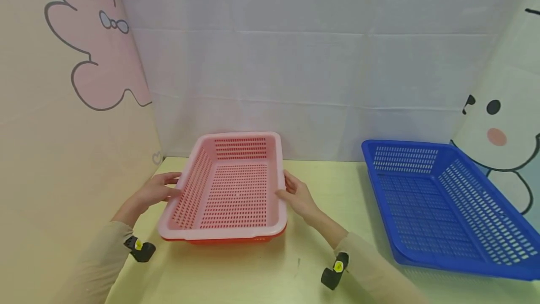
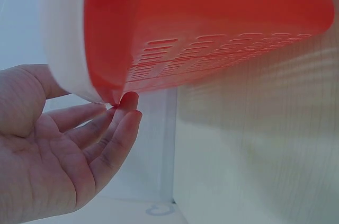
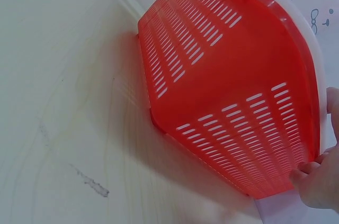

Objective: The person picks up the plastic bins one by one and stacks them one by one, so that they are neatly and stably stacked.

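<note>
A pink plastic basket sits nested inside a red basket, whose rim shows just below the pink one in the head view. My left hand holds the left side of the stacked rims, thumb on top and fingertips beneath the edge, as the left wrist view shows. On the right side, my right hand grips the same rims with its thumb over the pink edge and its fingers curled under. Slotted walls of the red basket face both wrist cameras. Whether its base fully touches the table I cannot tell.
A larger blue basket stands at the right of the pale table. White cloth hangs behind, and cartoon-printed cloth closes off the left side. Each wrist wears a small black camera.
</note>
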`<move>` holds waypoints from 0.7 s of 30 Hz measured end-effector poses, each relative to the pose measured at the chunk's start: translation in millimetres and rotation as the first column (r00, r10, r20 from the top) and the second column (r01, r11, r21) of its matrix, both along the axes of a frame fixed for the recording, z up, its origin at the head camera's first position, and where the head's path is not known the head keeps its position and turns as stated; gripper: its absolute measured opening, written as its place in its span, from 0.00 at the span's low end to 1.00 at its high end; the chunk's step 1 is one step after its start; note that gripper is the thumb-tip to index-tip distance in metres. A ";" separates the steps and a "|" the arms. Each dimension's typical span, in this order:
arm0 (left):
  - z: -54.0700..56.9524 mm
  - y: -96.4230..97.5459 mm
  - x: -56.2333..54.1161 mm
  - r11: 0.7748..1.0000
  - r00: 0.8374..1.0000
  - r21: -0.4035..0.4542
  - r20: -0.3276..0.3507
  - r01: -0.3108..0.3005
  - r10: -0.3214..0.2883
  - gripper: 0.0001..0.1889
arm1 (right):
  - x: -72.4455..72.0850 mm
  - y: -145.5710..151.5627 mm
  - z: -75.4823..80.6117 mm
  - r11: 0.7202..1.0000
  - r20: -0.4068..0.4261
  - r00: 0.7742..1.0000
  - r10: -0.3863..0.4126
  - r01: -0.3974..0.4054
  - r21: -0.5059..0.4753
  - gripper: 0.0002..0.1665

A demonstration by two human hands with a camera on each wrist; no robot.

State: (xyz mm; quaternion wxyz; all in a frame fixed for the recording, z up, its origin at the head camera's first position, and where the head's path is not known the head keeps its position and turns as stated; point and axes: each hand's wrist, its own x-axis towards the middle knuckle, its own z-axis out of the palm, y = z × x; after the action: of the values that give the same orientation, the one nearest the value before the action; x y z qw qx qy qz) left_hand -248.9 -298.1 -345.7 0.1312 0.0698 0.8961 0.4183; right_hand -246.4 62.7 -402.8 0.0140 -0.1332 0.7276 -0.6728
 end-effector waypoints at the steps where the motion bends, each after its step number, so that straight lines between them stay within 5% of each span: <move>1: -0.1 0.7 -0.4 1.000 1.000 0.005 -0.001 0.008 -0.008 0.33 | 0.2 0.9 0.0 1.000 -0.003 1.000 0.000 0.000 -0.001 0.37; 21: -1.9 17.4 -3.6 0.998 0.999 0.053 0.000 0.033 -0.033 0.33 | 3.6 19.9 -1.6 0.999 0.017 0.999 -0.032 0.032 0.020 0.37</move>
State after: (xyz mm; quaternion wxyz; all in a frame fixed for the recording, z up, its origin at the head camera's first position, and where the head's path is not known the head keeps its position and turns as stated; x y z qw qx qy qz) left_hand -252.5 -280.7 -347.6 0.1365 0.0880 0.8833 0.4398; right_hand -242.8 82.6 -404.4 0.0109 -0.1154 0.7363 -0.6667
